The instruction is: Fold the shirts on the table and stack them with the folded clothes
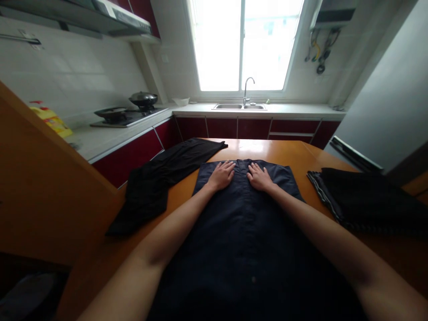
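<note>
A dark navy garment (245,223) lies spread on the wooden table, with a seam running down its middle; its kind is not clear. My left hand (222,174) rests flat near its far edge, left of the seam, fingers stretched out. On the other side of the seam, my right hand (260,177) presses palm down with its fingers a little apart. Neither hand grips the cloth. To the left lies a black garment (150,187), loosely laid out and reaching toward the table's far side. The near part of the navy cloth is dark and hard to make out.
The wooden table (284,149) has a shiny top. Folded dark cloth (368,196) lies at its right. Beyond stand a counter with a sink (230,106), a stove (133,117) bearing a wok (143,98) and a pan (110,113). A yellow bottle (51,120) is at left.
</note>
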`<state>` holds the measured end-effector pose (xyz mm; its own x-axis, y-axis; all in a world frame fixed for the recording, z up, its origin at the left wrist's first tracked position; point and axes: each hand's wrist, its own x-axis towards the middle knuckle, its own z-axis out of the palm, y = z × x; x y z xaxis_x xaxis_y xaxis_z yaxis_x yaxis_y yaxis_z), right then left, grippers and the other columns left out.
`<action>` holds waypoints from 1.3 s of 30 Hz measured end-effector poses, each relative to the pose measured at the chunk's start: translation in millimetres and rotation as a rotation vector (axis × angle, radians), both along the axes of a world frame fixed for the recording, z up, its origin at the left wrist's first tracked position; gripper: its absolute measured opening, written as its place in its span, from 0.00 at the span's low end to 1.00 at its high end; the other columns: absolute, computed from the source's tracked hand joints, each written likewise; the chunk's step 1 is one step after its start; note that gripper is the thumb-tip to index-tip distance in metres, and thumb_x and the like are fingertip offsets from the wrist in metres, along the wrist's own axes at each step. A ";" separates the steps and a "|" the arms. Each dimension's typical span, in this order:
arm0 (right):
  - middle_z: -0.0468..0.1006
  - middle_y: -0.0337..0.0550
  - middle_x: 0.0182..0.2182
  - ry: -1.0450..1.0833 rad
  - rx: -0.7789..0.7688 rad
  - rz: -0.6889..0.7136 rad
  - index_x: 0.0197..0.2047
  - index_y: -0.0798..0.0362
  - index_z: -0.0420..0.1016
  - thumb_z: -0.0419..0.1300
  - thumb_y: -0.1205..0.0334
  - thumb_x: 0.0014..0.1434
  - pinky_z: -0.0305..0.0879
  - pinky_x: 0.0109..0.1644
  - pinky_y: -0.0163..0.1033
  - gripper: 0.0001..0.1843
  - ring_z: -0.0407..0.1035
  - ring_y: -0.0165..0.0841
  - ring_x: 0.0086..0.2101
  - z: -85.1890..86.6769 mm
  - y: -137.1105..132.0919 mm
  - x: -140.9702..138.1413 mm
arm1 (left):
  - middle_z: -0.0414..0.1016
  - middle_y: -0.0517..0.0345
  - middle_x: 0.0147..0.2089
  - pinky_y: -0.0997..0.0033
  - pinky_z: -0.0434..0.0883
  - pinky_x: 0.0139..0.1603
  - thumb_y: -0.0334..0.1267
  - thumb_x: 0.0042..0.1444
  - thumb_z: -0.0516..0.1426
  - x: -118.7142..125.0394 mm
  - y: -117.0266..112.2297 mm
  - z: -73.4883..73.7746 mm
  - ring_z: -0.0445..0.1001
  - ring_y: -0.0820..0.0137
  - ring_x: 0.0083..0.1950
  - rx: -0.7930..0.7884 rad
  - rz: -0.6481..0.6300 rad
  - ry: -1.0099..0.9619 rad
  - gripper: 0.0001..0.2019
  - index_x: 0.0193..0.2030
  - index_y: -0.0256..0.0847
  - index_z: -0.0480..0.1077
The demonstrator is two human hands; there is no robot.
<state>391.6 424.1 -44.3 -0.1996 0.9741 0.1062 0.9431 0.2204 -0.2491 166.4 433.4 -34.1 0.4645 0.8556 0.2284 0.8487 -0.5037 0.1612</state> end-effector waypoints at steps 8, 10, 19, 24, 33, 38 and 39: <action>0.44 0.50 0.75 -0.026 -0.051 -0.031 0.75 0.51 0.49 0.39 0.52 0.71 0.35 0.71 0.65 0.32 0.39 0.44 0.72 9.5 4.1 -12.7 | 0.42 0.50 0.79 0.32 0.42 0.72 0.58 0.70 0.36 33.6 22.9 6.5 0.40 0.51 0.78 -0.258 0.108 0.073 0.34 0.75 0.44 0.52; 0.44 0.50 0.75 -0.036 -0.061 -0.024 0.75 0.50 0.50 0.39 0.52 0.71 0.34 0.71 0.65 0.32 0.38 0.45 0.72 9.4 5.2 -12.1 | 0.43 0.50 0.78 0.29 0.42 0.71 0.56 0.70 0.36 43.8 24.9 4.7 0.40 0.50 0.78 -0.233 0.141 0.058 0.33 0.75 0.44 0.53; 0.46 0.50 0.74 -0.023 -0.023 -0.029 0.75 0.53 0.51 0.39 0.53 0.72 0.35 0.72 0.64 0.32 0.39 0.44 0.72 5.4 8.4 -11.9 | 0.46 0.58 0.78 0.30 0.42 0.71 0.53 0.70 0.38 51.1 28.2 -10.0 0.43 0.50 0.77 -0.120 0.168 0.018 0.29 0.75 0.54 0.51; 0.47 0.49 0.74 0.013 0.107 0.139 0.75 0.56 0.51 0.41 0.56 0.71 0.34 0.73 0.56 0.32 0.39 0.38 0.72 4.9 -15.1 -6.1 | 0.46 0.62 0.78 0.31 0.41 0.72 0.55 0.69 0.38 50.1 31.3 -8.7 0.42 0.49 0.78 -0.160 0.182 0.038 0.29 0.75 0.58 0.52; 0.49 0.51 0.73 -0.078 -0.044 0.052 0.74 0.54 0.54 0.41 0.50 0.73 0.38 0.73 0.57 0.32 0.42 0.42 0.72 7.0 2.6 109.5 | 0.45 0.60 0.78 0.31 0.42 0.71 0.54 0.69 0.37 51.1 29.8 -6.8 0.43 0.48 0.77 -0.161 0.169 0.037 0.30 0.75 0.56 0.52; 0.48 0.59 0.73 -0.085 0.071 -0.136 0.72 0.62 0.56 0.40 0.53 0.74 0.35 0.73 0.59 0.31 0.40 0.45 0.72 17.3 4.7 104.2 | 0.48 0.58 0.78 0.32 0.43 0.72 0.52 0.70 0.38 53.2 25.4 2.7 0.45 0.51 0.77 -0.154 0.159 -0.012 0.29 0.75 0.53 0.51; 0.48 0.57 0.73 -0.082 0.083 -0.057 0.73 0.60 0.55 0.40 0.53 0.73 0.35 0.73 0.59 0.31 0.40 0.44 0.72 17.3 -2.8 93.4 | 0.49 0.56 0.77 0.34 0.44 0.72 0.50 0.71 0.38 53.9 20.7 5.0 0.45 0.52 0.77 -0.136 0.129 -0.028 0.28 0.75 0.51 0.51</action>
<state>485.0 421.3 -27.0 -0.1555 0.9727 0.1724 0.9711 0.1825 -0.1536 220.4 454.1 -29.1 0.3441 0.9316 0.1176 0.8991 -0.3630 0.2445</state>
